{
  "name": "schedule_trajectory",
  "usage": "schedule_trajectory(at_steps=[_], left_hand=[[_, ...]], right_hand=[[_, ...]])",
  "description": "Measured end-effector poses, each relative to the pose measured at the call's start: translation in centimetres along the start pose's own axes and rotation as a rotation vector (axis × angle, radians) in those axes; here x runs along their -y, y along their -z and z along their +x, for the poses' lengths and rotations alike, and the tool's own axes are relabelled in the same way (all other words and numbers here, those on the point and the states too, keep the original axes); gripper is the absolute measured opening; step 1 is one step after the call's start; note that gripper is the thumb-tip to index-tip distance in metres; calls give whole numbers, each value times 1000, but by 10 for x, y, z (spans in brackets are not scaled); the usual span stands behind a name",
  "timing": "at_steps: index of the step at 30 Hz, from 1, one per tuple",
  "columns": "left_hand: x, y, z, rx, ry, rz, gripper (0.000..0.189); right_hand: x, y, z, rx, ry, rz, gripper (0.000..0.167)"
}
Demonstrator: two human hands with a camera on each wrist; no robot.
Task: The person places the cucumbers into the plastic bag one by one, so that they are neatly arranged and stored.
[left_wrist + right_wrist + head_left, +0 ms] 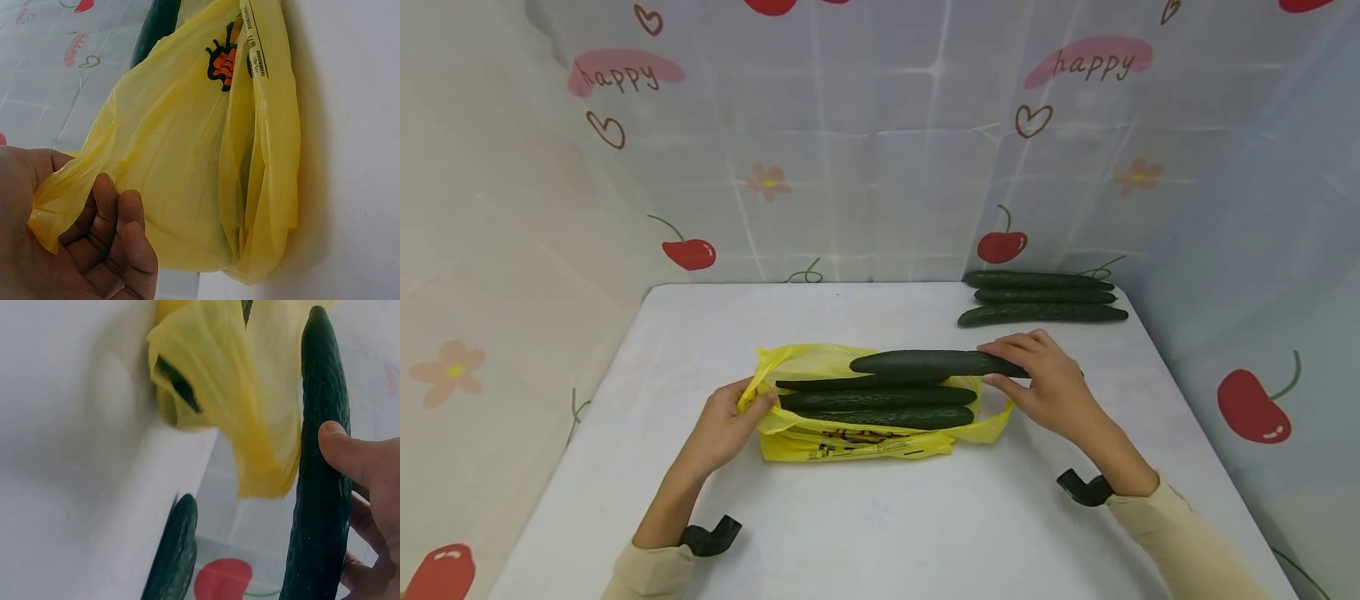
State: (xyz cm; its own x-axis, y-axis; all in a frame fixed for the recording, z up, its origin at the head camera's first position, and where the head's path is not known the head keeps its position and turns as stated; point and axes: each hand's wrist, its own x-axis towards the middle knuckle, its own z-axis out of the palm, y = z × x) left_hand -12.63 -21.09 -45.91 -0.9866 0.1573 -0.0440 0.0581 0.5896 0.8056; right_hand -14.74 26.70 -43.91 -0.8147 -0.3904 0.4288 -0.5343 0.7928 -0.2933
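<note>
Fingers and thumb of your right hand [1051, 385] are curled round one end of a cucumber [934, 362], and the rest of its length sticks out unsupported over the yellow bag [857, 440]. Held that far from its middle, the cucumber could tip or twist out of your grip, and its far end could catch the bag's upper edge and push the plastic shut rather than going inside. Your left hand [728, 423] pinches the bag's handle [765, 373], fingers closed on a bunched fold of thin film, as the left wrist view shows. That fold could slide free under a tug, and the mouth would fall flat on the three cucumbers in the bag [877, 398]. These lie side by side on the table [880, 517] and are round enough to roll out if the bag gets dragged. Three more cucumbers [1040, 297] wait near the table's far right corner, well apart from your hands.
</note>
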Motion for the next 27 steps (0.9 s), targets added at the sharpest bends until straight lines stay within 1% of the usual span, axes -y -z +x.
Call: schedule_trajectory(at_steps=[5, 13, 21, 27], left_hand=[[2, -2, 0, 3, 8, -1, 32], [3, -1, 1, 7, 6, -8, 32], [2, 1, 0, 11, 27, -6, 34], [1, 1, 1, 15, 32, -4, 35]], right_hand=[[17, -11, 8, 4, 26, -6, 48], [43, -26, 19, -12, 41, 42, 44], [70, -46, 31, 48, 34, 62, 40], [83, -60, 37, 101, 15, 69, 38]])
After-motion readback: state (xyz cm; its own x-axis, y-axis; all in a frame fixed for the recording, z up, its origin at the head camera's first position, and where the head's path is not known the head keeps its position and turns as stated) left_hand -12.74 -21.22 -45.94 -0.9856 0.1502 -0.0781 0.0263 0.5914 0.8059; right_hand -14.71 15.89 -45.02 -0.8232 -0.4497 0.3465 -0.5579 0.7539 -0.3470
